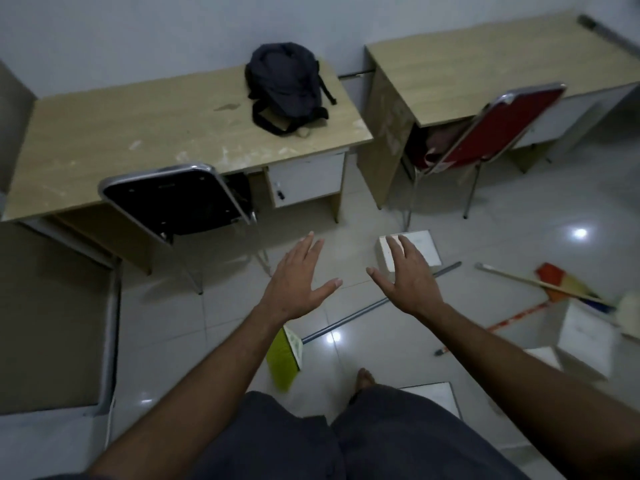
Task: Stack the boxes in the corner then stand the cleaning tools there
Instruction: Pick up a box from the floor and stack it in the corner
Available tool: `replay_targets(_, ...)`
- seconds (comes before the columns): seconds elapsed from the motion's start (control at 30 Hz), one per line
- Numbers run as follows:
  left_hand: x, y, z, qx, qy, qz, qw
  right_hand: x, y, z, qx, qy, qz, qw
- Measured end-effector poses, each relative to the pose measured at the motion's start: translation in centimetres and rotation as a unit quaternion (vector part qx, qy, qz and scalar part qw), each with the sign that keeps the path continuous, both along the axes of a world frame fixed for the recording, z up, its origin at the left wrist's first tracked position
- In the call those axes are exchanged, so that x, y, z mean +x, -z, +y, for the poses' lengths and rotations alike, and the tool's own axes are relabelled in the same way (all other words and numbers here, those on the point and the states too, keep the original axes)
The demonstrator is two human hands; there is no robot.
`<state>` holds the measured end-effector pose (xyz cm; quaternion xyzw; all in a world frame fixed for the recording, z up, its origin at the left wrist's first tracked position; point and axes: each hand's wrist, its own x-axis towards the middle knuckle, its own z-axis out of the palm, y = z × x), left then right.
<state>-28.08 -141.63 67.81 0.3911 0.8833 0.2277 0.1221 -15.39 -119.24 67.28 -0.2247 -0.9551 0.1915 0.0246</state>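
Both hands are reaching forward, left hand [294,278] and right hand [407,275] spread wide with an empty grip, nothing held. The nearest white box [420,245] is lying on the floor just beyond the right fingertips; best to clamp opposite sides squarely, stepping over the broom handle [360,311].

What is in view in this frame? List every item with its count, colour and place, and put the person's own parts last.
desks: 2, light wood tops, along the far wall
backpack: 1, dark, on the left desk
black chair: 1, at the left desk
red chair: 1, at the right desk
boxes: 3 visible, white, on the floor, centre, right and bottom
green broom: 1, grey pole, lying on the floor at centre
cleaning tools: about 2, red, orange and yellow, lying at right; blurred
left hand: 1, open, empty
right hand: 1, open, empty, above the centre box
bare foot: 1, on the tiles
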Motion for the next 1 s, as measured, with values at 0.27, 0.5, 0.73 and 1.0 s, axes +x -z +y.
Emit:
replay_targets(0.27, -0.2, -0.2, 12.3, -0.011, 0.032, -0.017, 0.999, 1.5, 0.3, 11.4, -0.018, 0.054, -0.007, 0.998)
replay_targets(0.5, -1.6, 1.1, 20.6, -0.030, 0.045, -0.043, 0.998, 1.4, 1.9, 19.5, -0.045, 0.091, -0.019, 0.995)
replay_targets(0.73, -5.2, 2.4, 27.1, -0.035, 0.073, -0.075, 0.994, -0.5, 1.9, 24.7, -0.042, 0.127, -0.018, 0.991)
replay_targets(1.0, -10.4, 2.7, 34.4, -0.024, 0.073, -0.108, 0.991, -3.6, 2.0, 31.3, -0.065, 0.163, -0.015, 0.984)
